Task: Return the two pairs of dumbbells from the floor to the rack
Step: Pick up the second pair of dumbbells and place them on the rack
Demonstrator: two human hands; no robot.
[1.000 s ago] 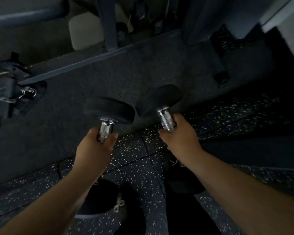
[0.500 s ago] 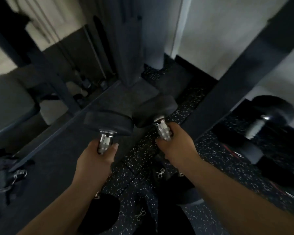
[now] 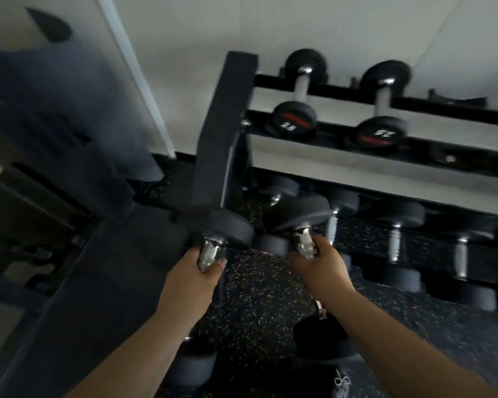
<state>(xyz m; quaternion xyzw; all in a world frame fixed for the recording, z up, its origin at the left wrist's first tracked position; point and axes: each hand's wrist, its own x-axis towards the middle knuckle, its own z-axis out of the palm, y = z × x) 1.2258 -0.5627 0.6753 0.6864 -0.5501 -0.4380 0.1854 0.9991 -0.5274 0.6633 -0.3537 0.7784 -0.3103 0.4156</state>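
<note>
Glossy chrome dumbbell handles (image 3: 212, 252), matt rubber heads (image 3: 224, 226); speckled floor (image 3: 265, 294).

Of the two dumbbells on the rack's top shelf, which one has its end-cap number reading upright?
The left top-shelf dumbbell: its red bar sits above the digits, which read upright. On the right top-shelf dumbbell the digits are inverted above the bar. The top shelf holds both.

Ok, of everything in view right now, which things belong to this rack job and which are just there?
Part of the job:
- black rubber-headed dumbbell with chrome handle, gripped in left hand
- matching black dumbbell, gripped in right hand
- black metal tiered dumbbell rack

Just there:
- two small black dumbbells with red labels, top tier
- larger black dumbbells, lower tier
- dark speckled rubber floor
</note>
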